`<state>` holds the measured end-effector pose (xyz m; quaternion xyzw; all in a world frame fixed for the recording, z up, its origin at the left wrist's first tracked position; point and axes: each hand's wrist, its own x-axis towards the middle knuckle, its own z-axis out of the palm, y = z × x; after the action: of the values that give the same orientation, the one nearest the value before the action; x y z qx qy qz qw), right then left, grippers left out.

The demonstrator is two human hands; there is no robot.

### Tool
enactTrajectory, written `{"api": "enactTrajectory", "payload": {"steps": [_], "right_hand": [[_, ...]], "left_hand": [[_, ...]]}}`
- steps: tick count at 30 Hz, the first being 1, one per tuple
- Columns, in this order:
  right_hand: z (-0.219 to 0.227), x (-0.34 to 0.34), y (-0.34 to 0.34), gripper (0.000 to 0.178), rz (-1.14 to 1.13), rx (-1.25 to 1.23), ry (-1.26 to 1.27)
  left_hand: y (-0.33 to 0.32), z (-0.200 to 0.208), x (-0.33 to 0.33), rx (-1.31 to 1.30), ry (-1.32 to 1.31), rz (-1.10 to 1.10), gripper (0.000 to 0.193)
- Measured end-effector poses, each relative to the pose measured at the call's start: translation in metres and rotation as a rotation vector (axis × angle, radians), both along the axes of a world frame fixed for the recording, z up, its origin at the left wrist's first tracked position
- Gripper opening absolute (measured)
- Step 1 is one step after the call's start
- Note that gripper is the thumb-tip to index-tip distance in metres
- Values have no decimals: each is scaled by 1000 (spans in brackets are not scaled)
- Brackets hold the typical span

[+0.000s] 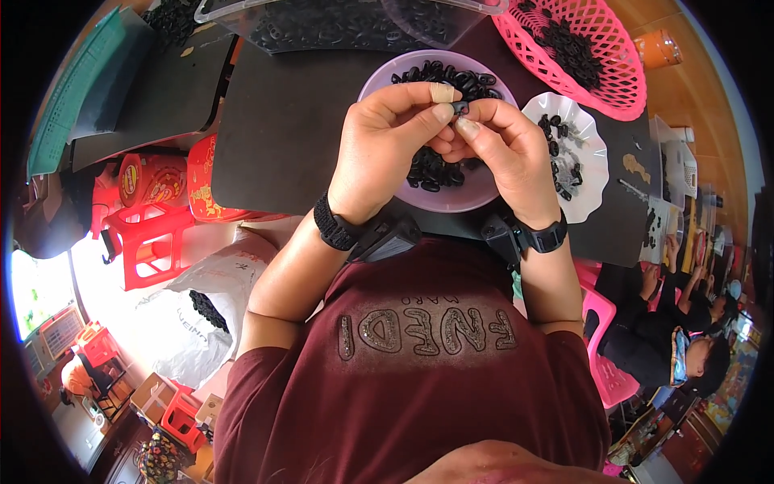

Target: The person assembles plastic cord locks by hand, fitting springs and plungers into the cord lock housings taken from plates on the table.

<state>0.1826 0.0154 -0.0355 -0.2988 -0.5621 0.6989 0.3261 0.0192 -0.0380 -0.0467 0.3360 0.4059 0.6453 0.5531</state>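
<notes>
Over a pale purple bowl I hold a small, shiny dark oval piece between the fingertips of both hands. My left hand, with a tan bandage on one finger, pinches it from the left. From the right, the thumb and fingers of my right hand close on the same piece. Many black oval pieces lie in the bowl below, partly hidden by my hands. What the piece is exactly, I cannot make out.
To the right, a white scalloped plate holds several black pieces. Beyond it stands a pink lattice basket of dark parts. A clear bin of black pieces is at the back. Another person sits at the right, near a pink chair.
</notes>
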Motion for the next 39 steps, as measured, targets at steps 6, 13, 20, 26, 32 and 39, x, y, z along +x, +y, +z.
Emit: {"api": "enactTrajectory", "payload": {"steps": [6,13,20,26,32,39], "right_hand": [[0,0,0,17,-1,4,-5],[-3,0,0,17,-5,26,-7],[-5,-2,-2,17,-22,-9,25],[-4,-4,-5,14,-56,-11,102],[-7,-7,-9,13,-137,74,85],[-8,-8,-11,13,-171,63,136]], "left_hand": [[-2,2,2,10,38,14,18],[-2,0,3,32,168,55,16],[-3,2,4,17,188,81,16],[-2,7,6,3,171,122,16],[0,6,8,16,105,125,16],[0,7,8,32,129,119,15]]}}
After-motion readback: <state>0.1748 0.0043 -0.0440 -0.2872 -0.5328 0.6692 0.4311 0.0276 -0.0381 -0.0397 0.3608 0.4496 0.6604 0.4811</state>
